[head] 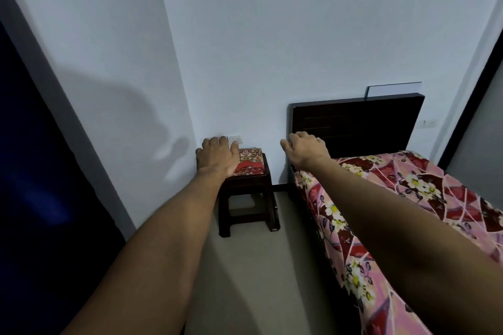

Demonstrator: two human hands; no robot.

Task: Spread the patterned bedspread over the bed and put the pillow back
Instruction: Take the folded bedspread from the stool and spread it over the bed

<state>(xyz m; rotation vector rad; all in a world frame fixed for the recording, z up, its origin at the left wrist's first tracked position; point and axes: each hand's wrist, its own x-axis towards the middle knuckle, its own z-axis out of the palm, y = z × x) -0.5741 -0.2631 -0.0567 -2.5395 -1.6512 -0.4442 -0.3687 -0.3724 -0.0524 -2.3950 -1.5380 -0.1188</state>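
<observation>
A pink and dark-red floral bedspread (pixel 408 198) covers the bed on the right, hanging down its near side. A red patterned pillow (pixel 250 162) lies on a dark wooden stool (pixel 247 198) left of the bed. My left hand (pixel 216 156) stretches out above the pillow's left part, palm down, fingers apart, hiding that part. My right hand (pixel 306 148) reaches forward in front of the headboard (pixel 359 122), near the bed's top left corner, fingers loosely curled and holding nothing that I can see.
The stool stands in the corner against a pale wall with a socket plate (pixel 235 139). A dark doorway or curtain (pixel 32 171) fills the left side. Beige floor (pixel 272 266) runs between stool and bed. A dark frame (pixel 473 84) rises at the right.
</observation>
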